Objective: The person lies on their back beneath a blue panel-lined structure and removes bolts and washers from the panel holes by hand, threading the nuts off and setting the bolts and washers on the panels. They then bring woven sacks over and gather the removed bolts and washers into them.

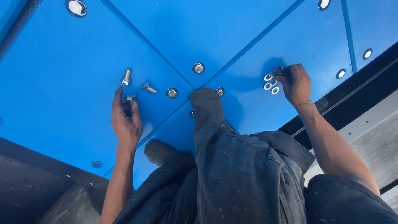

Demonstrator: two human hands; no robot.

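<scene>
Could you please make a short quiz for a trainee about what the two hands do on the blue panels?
1. True or false: the left hand touches a bolt.
2. What lies at the right hand? A) washers B) a hammer C) a rope
3. How many loose bolts lie on the blue panel beyond the left hand?

Key: 1 true; 2 A, the washers; 3 two, an upright bolt and a lying bolt.

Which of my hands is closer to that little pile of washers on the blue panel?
Right. Your right hand has its fingertips touching the pile of washers. Your left hand is far across the blue panel, at a bolt beyond your knee.
</scene>
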